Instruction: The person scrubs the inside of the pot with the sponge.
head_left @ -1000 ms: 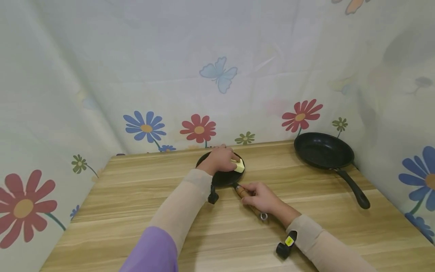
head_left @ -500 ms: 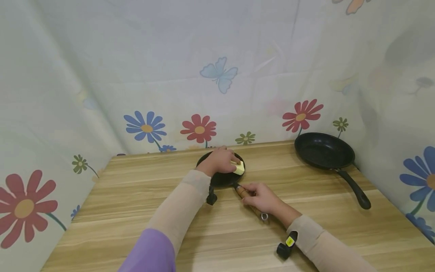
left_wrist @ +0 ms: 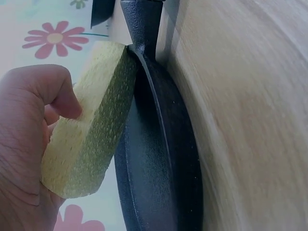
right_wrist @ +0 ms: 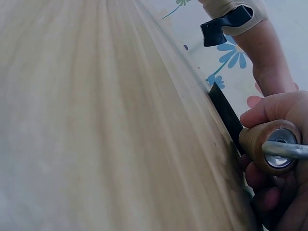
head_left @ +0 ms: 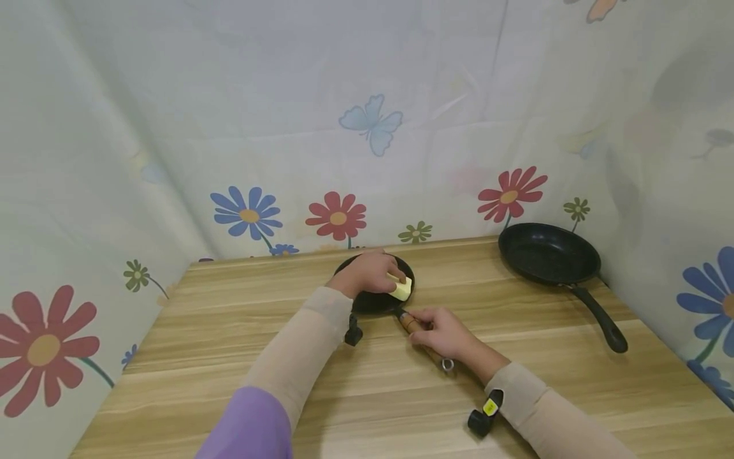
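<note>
A small black frying pan [head_left: 373, 305] with a wooden handle [head_left: 410, 323] sits near the table's back edge. My left hand [head_left: 369, 271] is over it and grips a pale yellow sponge [head_left: 401, 289]. In the left wrist view the thumb presses the yellow face of the sponge [left_wrist: 91, 120], whose darker green side faces the pan [left_wrist: 154, 159]. The sponge's upper end meets the rim close to the handle. My right hand [head_left: 441, 333] holds the wooden handle, its metal hanging ring [head_left: 447, 364] sticking out behind. In the right wrist view the fingers curl round the handle [right_wrist: 257, 142].
A larger black frying pan [head_left: 547, 255] stands at the back right, its handle [head_left: 602, 322] pointing toward the front right. Flower-printed cloth [head_left: 287, 95] hangs behind and at both sides of the wooden table [head_left: 229, 331].
My left hand and the sponge have shifted slightly within the small pan, the sponge a little lower toward the handle. My right hand stays on the handle.
</note>
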Available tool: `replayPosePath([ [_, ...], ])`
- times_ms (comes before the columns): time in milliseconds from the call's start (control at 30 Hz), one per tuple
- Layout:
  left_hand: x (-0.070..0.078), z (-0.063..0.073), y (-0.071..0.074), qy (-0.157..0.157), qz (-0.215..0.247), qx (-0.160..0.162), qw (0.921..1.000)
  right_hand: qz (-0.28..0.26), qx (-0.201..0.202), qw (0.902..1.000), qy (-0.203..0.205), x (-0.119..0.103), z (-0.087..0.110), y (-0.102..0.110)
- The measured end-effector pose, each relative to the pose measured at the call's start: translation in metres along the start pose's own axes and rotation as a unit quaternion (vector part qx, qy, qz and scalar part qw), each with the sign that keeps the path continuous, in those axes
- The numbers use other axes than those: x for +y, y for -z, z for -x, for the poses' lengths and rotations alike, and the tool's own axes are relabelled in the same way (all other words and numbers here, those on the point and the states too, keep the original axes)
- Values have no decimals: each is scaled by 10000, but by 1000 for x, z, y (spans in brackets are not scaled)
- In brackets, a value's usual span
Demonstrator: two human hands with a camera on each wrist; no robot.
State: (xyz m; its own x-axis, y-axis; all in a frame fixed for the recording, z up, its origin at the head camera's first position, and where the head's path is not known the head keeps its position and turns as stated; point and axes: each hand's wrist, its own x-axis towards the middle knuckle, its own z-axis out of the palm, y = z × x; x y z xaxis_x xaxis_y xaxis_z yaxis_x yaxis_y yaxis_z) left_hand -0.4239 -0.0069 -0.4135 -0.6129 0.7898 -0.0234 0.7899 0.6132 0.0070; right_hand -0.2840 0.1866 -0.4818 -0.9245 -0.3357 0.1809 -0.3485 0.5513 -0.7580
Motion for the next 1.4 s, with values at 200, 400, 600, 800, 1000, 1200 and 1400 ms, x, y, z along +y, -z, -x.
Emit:
replayPosePath([
  [200,2,5,1,37,115,-67,9999,-35,-7,10000,-26,-2,2,0],
  [400,1,8,0,-90,78,-47,9999,-128,-25,9999,-88,0,2,-1],
  [600,1,12,3,-245,-21,-108,9996,-190,-32,9998,-96,0,2,0],
  [800,0,14,3,-288,-42,-101,9995,-156,1,9998,-147,-5,3,2],
  [1000,-2,18,2,-240,-61,-12,9997,-77,38,9997,-223,-5,2,2],
  [1200,-5,20,1,-108,-139,228,9996,-39,62,9995,-315,-4,1,2],
  [1400,-7,21,-6,14,-158,428,9990,-68,17,9995,-313,-6,1,-1],
])
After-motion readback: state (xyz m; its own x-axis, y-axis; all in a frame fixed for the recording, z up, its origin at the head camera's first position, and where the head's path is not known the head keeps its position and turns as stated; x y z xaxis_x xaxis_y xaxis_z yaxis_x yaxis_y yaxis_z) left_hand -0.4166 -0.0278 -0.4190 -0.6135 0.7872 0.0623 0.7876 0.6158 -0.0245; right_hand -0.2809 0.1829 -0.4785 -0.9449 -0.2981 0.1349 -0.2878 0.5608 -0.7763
